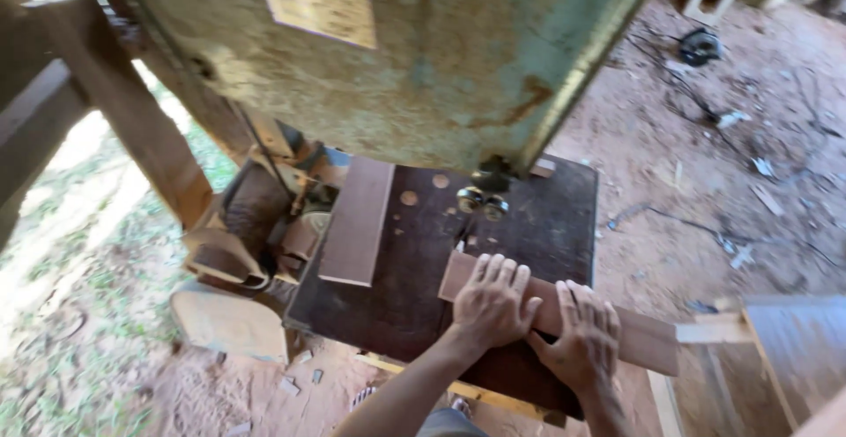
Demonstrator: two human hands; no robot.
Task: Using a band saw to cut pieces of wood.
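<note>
Hands flat on a plank (648, 338) lying across the dark saw desk (397, 314): left hand (493, 305) and right hand (583, 338) press down side by side, fingers spread, neither grip clenched around it. Plank's far end sits just short of the blade guide (482, 201), no cut visible yet, so sawing looks barely begun. Second board (357, 221) rests apart, on the desk's left.

Two bare hands, left hand (492, 303) and right hand (583, 336); bare forearms, no sleeves, gloves, rings or watch visible. Grey garment at bottom edge.
</note>
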